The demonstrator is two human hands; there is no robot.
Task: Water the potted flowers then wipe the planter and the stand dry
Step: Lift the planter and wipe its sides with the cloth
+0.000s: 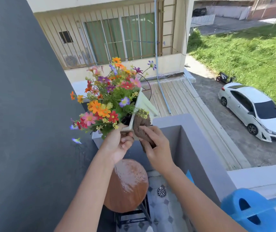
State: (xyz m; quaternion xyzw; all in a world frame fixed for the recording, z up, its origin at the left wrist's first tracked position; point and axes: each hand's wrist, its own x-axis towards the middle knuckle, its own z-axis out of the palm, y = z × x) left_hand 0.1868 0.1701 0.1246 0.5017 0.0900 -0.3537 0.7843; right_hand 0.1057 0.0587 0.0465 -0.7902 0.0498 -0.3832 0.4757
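A white planter full of colourful flowers is lifted and tilted to the left, above the balcony corner. My left hand grips its near rim from below. My right hand holds a brown cloth pressed against the planter's outer side. Below them stands the round wooden stand on black legs, its top showing a wet, shiny patch.
A grey balcony wall runs on the right, a dark wall on the left. A blue watering can sits on the ledge at lower right. A floor drain lies in the tiled floor beside the stand.
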